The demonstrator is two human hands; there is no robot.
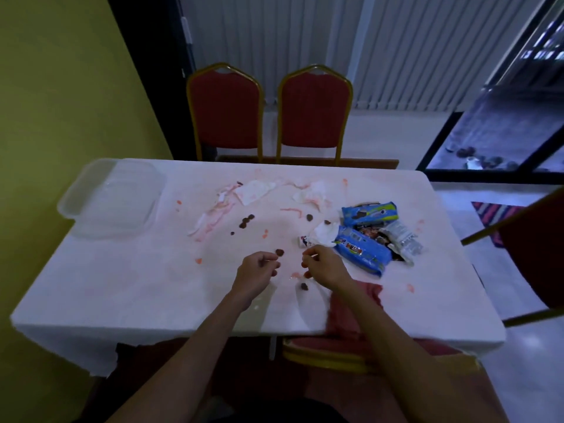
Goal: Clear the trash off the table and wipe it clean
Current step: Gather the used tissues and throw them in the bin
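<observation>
Both hovering over the white table [122,285], near its front edge: left hand [258,271] loosely curled beside a brown crumb [279,252]; right hand [324,267] curled, grip unclear; blue wrappers [363,248] lying just right.

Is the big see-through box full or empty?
Empty. Looking through the clear plastic box at the table's far left corner, only the white tablecloth shows; nothing lies inside.
</observation>
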